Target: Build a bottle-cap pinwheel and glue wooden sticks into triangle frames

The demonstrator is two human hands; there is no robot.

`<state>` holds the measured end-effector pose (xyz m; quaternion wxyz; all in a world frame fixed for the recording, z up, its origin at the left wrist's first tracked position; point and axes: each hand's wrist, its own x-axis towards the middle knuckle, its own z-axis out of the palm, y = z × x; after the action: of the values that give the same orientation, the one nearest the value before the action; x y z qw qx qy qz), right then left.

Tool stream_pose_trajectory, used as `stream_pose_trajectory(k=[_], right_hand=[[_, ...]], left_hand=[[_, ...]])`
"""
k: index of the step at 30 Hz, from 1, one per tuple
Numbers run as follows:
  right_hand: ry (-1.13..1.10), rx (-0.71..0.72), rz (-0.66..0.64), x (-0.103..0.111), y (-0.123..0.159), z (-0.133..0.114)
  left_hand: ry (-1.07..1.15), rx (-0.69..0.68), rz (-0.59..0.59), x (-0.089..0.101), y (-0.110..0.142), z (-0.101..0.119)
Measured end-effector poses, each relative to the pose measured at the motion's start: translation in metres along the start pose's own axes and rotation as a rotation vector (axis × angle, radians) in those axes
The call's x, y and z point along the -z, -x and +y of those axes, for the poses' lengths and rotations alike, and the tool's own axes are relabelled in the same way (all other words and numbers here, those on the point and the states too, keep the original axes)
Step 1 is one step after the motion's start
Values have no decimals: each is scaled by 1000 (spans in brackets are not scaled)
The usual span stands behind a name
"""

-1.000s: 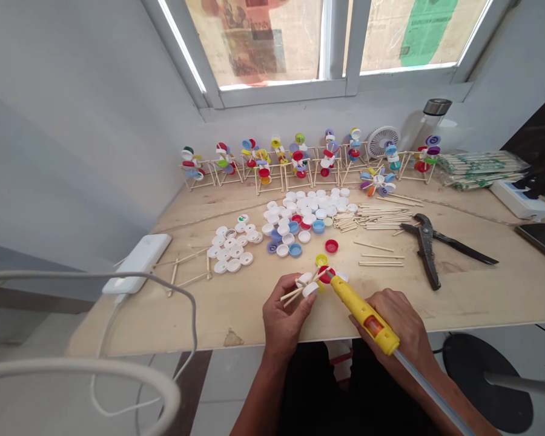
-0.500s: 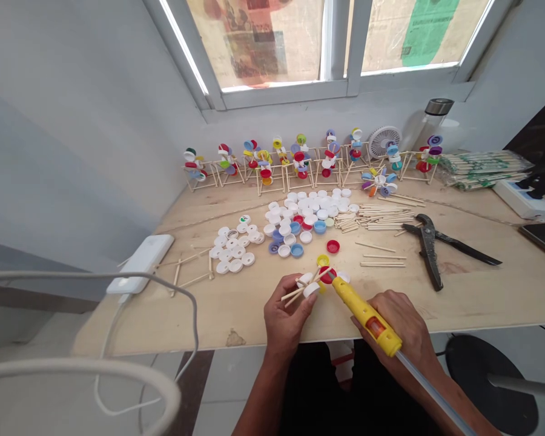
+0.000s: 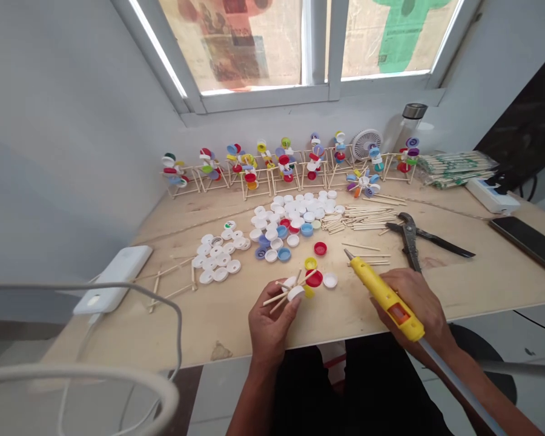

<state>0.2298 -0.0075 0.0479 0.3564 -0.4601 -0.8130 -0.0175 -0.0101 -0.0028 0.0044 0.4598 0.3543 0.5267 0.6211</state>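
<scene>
Between the thumb and fingers of my left hand (image 3: 272,324) is a bottle-cap wheel (image 3: 295,293), white caps with thin wooden sticks poking out around it. My right hand (image 3: 413,300) is closed around a yellow glue gun (image 3: 386,295) with a clear glue stick trailing from its back. The gun's nozzle points up and left, apart from the wheel. Just beyond the wheel lie a red cap (image 3: 313,278), a yellow cap (image 3: 310,263) and a white cap (image 3: 330,280). Another red cap (image 3: 320,248) sits a little farther back.
Pliers (image 3: 411,239) lie beyond my right hand, close to loose sticks (image 3: 372,217). White and blue caps (image 3: 295,209) cover the middle. Finished cap-wheel models (image 3: 249,175) line the wall. A power bank (image 3: 113,280) with a cable is at left, a phone (image 3: 529,242) at right.
My right hand has drawn the glue gun to the right, away from the wheel. The left hand still holds the wheel. The whole view has shifted slightly.
</scene>
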Motion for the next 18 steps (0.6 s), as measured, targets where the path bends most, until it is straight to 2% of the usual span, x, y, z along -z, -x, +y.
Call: stream_pose_trajectory(k=[8, 13, 18], right_hand=[[208, 5, -94, 40, 18, 89], [307, 36, -123, 46, 28, 141], [312, 29, -209, 48, 30, 168]], left_hand=[[23, 11, -25, 4, -4, -6], [42, 6, 11, 2, -4, -6], [94, 15, -1, 2, -5, -7]])
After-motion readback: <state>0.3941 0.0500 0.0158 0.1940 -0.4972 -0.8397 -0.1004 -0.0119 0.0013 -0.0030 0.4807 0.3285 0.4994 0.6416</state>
